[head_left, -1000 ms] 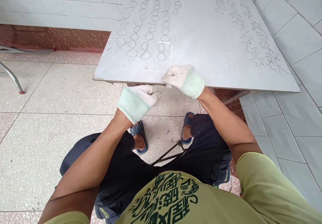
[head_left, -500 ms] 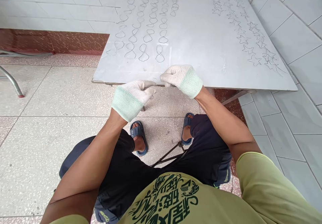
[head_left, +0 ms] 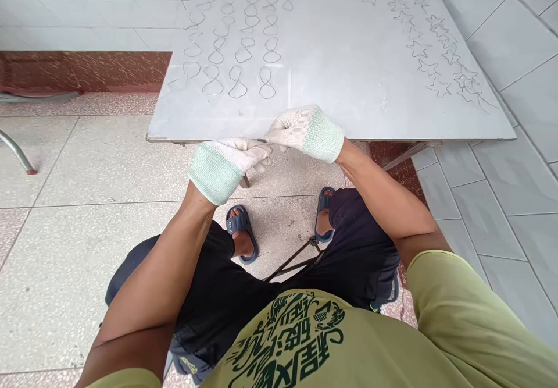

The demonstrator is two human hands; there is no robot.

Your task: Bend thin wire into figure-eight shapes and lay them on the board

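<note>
Both hands wear white knit gloves with pale green cuffs and meet at the table's front edge. My left hand (head_left: 233,161) is closed in a pinch on a thin wire (head_left: 275,156), of which only a short bent length shows. My right hand (head_left: 303,132) pinches the same wire from the other side, its fingertips close to the left ones. Most of the wire's shape is hidden by the gloves. Beyond them on the white tabletop (head_left: 335,79) lie rows of wire figure-eights (head_left: 267,82) at left and wire stars (head_left: 439,87) at right.
White tiled walls stand behind and at right (head_left: 494,196). Below the tabletop are a table leg (head_left: 245,182), the speckled floor (head_left: 108,248) and my feet in blue slippers (head_left: 242,231). A curved metal leg (head_left: 17,152) stands at far left. A dark folding frame (head_left: 292,260) is between my legs.
My hands have come closer together, fingertips now nearly touching. The view has shifted slightly, so the table and its wire shapes sit a little higher and further left.
</note>
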